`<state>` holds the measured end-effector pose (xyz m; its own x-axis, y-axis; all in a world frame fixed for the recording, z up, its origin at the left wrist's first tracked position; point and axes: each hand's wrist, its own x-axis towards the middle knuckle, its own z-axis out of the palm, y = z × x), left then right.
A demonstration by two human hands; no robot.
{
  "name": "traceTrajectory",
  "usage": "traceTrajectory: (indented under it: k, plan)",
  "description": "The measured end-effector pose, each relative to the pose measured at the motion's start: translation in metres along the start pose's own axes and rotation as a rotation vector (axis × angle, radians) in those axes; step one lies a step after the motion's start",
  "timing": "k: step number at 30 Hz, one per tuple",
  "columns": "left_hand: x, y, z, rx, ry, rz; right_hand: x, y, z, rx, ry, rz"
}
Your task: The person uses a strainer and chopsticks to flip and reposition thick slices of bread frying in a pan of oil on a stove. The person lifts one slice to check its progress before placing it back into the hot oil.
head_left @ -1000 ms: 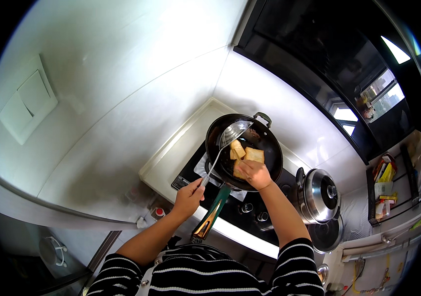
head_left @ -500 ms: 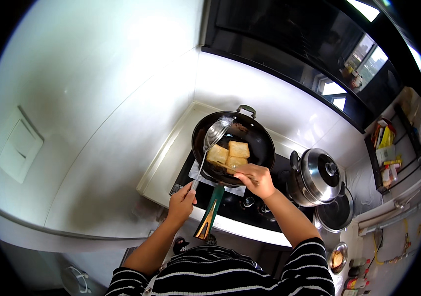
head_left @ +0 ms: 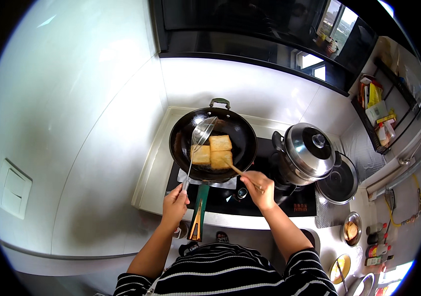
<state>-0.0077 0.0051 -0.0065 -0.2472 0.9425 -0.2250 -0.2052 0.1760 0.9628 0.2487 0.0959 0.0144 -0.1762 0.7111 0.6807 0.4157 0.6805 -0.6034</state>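
Inside a black wok (head_left: 246, 129) lie three golden-brown square fried pieces (head_left: 220, 143), close together. My left hand (head_left: 175, 203) is closed around the handle of a metal skimmer (head_left: 203, 131); its bowl hangs over the wok's left side, beside the pieces. Wooden chopsticks (head_left: 237, 170) are pinched in my right hand (head_left: 260, 190), above the wok's near right rim. Their tips reach the nearest right piece; whether they press on it I cannot tell. The wok's green handle (head_left: 200, 207) points toward me between my hands, untouched by either.
A lidded steel pot (head_left: 305, 155) stands right of the wok on the black stove (head_left: 264, 203). Beyond it is a dark round pan (head_left: 341, 180). Further right are a bowl of browned food (head_left: 351, 230), a yellowish bowl (head_left: 340, 266) and several bottles (head_left: 376, 249). A wall (head_left: 97, 148) rises at left.
My view has swung right, bringing more of the right counter in. The chopstick tips have gone from beside the left piece to the near right piece. The skimmer stays over the wok.
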Motion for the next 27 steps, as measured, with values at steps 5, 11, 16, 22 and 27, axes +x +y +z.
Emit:
traceTrajectory:
  k: [5, 11, 16, 22, 27]
  plan:
    - [-0.002, 0.003, 0.005, 0.017, 0.014, -0.015, 0.027, 0.019, 0.001, -0.009, 0.148, 0.165]
    - [-0.008, 0.004, 0.005, 0.013, 0.025, -0.009, 0.042, 0.055, 0.014, -0.09, 0.112, 0.305]
    - [-0.012, -0.002, -0.002, -0.005, 0.053, 0.015, 0.043, 0.031, 0.019, -0.222, -0.027, 0.287]
    - [-0.015, -0.001, -0.003, -0.009, 0.06, 0.027, 0.053, 0.018, 0.011, -0.195, 0.065, 0.294]
    - [-0.014, -0.004, 0.0, -0.001, 0.066, 0.013, 0.046, 0.019, 0.01, -0.153, 0.126, 0.263]
